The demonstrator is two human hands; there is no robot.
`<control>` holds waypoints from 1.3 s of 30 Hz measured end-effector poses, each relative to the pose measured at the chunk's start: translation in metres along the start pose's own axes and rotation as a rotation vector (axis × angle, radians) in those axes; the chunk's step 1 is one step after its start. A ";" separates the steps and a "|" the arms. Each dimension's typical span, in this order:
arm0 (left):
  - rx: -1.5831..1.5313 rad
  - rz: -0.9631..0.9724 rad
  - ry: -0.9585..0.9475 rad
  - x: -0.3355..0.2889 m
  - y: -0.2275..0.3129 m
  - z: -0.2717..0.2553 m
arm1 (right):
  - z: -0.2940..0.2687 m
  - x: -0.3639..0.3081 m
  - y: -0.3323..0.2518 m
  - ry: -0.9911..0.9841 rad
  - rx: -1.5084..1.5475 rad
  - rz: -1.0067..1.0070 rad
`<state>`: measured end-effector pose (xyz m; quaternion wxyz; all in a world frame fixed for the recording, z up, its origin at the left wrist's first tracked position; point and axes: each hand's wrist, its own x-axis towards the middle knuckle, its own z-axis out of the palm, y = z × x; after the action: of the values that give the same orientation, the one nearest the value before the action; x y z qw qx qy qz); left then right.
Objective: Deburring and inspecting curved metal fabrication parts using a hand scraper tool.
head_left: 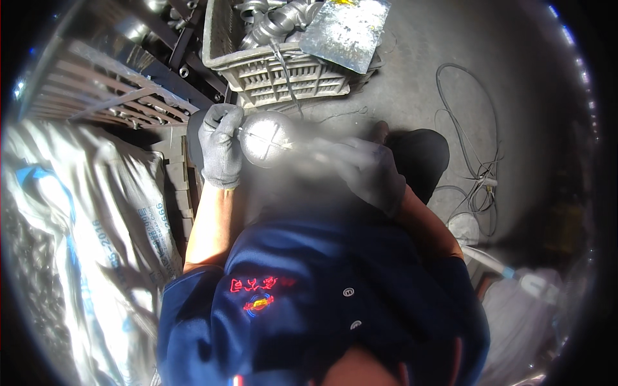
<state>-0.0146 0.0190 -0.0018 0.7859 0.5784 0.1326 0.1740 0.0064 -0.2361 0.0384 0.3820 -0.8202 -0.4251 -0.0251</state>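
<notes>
A round, pale metal disc (262, 145) with a cross-shaped raised mark on its face is in front of me, above my lap. My left hand (222, 145), in a grey glove, pinches the disc's left edge between thumb and fingers. On the other side, my right hand (370, 170), also grey-gloved, reaches toward the disc's right edge. A hazy blur smears its fingers, so I cannot make out whether they hold anything or touch the disc.
A grey plastic crate (290, 83) of metal rings and fittings (280, 24) stands ahead, with a metal sheet (347, 35) across its corner. White woven sacks (96, 238) and a slatted metal rack (109, 83) are at left. A loose cable (473, 161) lies on the floor at right.
</notes>
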 end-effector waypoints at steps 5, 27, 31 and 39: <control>0.031 0.013 0.003 -0.006 0.007 0.008 | 0.008 0.005 0.001 0.130 0.338 0.268; 0.034 -0.101 -0.016 -0.021 0.005 0.025 | 0.028 0.023 0.001 -0.060 0.889 0.626; 0.058 -0.086 -0.002 -0.023 0.014 0.026 | 0.032 0.015 0.011 -0.075 1.103 0.772; 0.084 -0.085 0.029 -0.015 0.026 0.027 | 0.039 0.002 0.028 -0.196 0.831 0.730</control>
<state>-0.0199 -0.0037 0.0311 0.7656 0.6020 0.1756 0.1433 0.0164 -0.2189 -0.0056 0.6156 -0.6933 -0.1212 0.3545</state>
